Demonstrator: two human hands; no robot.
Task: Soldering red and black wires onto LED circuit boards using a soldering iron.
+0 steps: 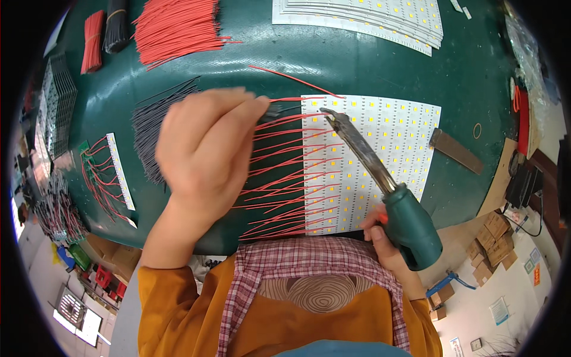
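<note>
Wire (279,110) pinched in my left hand (205,152); my right hand (386,238) grips the soldering iron (380,184) over the light panel (386,149).

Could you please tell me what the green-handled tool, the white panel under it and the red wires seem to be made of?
The soldering iron in the right hand seems to have a matte green plastic grip and a dull, discoloured metal shaft. The white LED panel looks like a thin rigid circuit board, glossy white with small yellow chips. The red wires near the left hand look plastic-insulated; their cores cannot be made out.
</note>
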